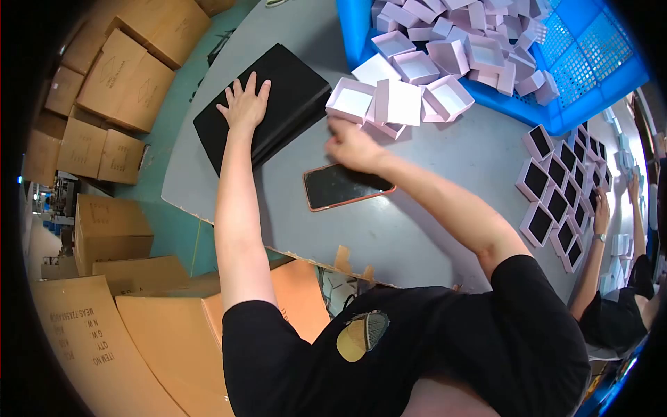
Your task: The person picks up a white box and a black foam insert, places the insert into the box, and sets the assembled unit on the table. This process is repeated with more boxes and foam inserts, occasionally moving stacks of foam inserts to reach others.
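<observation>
My left hand (246, 105) lies flat with fingers spread on a stack of black sheets (295, 80) at the table's left side. My right hand (353, 146) is curled, its fingertips beside the nearest open pale pink box (349, 99). Whether it touches that box, or holds anything small, is hidden. Several more pale boxes lie loosely heaped there, one white face (398, 102) tilted toward me. Just below my right hand a phone (344, 187) with an orange-edged case rests on the table, its screen dark.
A blue crate (479, 104) full of pale boxes stands at the back. Boxes with black inserts (556, 198) sit in rows on the right, where another person's hand (602, 212) reaches in. Cardboard cartons (125, 83) are stacked left, beyond the grey table's edge (182, 207).
</observation>
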Motion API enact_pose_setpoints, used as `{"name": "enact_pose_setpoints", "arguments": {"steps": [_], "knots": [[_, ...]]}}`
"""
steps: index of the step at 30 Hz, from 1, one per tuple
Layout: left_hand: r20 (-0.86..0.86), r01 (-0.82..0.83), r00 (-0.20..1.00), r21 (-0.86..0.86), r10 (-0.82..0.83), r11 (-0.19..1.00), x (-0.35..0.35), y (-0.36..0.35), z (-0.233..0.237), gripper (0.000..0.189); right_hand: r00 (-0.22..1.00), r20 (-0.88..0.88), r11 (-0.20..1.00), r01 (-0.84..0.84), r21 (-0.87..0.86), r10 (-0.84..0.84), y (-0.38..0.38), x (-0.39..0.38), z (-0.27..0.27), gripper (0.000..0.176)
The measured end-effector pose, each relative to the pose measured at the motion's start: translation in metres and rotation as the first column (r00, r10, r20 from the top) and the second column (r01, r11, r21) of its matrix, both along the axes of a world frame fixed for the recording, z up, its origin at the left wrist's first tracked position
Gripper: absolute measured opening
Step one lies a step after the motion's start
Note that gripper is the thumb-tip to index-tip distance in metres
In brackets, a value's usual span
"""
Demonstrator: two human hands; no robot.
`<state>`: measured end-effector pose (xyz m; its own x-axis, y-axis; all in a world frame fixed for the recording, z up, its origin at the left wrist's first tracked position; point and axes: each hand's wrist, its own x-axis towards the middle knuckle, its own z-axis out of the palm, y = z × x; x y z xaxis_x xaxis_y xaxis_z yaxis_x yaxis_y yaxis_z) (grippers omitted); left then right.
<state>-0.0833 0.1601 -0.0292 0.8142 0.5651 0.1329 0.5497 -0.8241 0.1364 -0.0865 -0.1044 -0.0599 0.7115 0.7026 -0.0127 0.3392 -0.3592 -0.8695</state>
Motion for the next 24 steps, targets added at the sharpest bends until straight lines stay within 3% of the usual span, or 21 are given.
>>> {"name": "enact_pose_setpoints", "arguments": {"steps": [1,3,5,7,8,12,15,18,21,24], "knots": [[-0.008,0.027,1.000,-0.009,-0.027,1.000,-0.007,0.000,0.001,0.065,0.996,-0.068,0.997,0.061,-0.037,-0.063,-0.005,0.007,-0.003,0.048],[-0.009,0.101,0.995,0.001,-0.101,0.995,-0.020,0.007,-0.002,0.065,0.971,-0.078,0.969,0.234,0.084,-0.227,-0.015,0.014,-0.008,0.051],[-0.006,0.174,0.985,0.009,-0.173,0.985,-0.036,0.009,-0.003,0.065,0.940,-0.204,0.935,0.310,0.170,-0.275,-0.021,0.023,-0.028,0.051],[-0.008,0.191,0.982,0.014,-0.191,0.981,-0.050,0.005,-0.002,0.064,0.749,-0.648,0.858,0.417,0.298,-0.139,-0.024,0.017,0.000,0.053],[-0.006,0.201,0.980,0.016,-0.201,0.980,-0.055,0.002,-0.003,0.064,0.684,-0.720,0.838,0.457,0.298,-0.117,-0.019,0.018,-0.001,0.060],[0.020,0.194,0.981,0.024,-0.195,0.981,-0.063,-0.011,-0.003,0.063,0.689,-0.673,0.846,0.503,0.175,-0.271,0.018,0.014,0.012,0.072],[0.037,0.168,0.985,0.032,-0.169,0.985,-0.065,-0.017,-0.004,0.062,0.691,-0.717,0.911,0.351,0.216,-0.096,0.038,0.019,0.027,0.068],[0.055,0.143,0.988,0.042,-0.145,0.989,-0.063,-0.017,-0.006,0.062,0.678,-0.704,0.934,0.352,0.058,-0.212,0.056,0.018,0.035,0.062],[0.068,0.139,0.987,0.050,-0.143,0.989,-0.064,-0.017,-0.006,0.062,0.763,-0.627,0.974,0.223,0.033,-0.154,0.052,0.017,0.038,0.060],[0.078,0.140,0.987,0.054,-0.144,0.989,-0.064,-0.017,-0.007,0.062,0.737,-0.666,0.982,0.184,0.035,-0.115,0.053,0.022,0.040,0.059]]}}
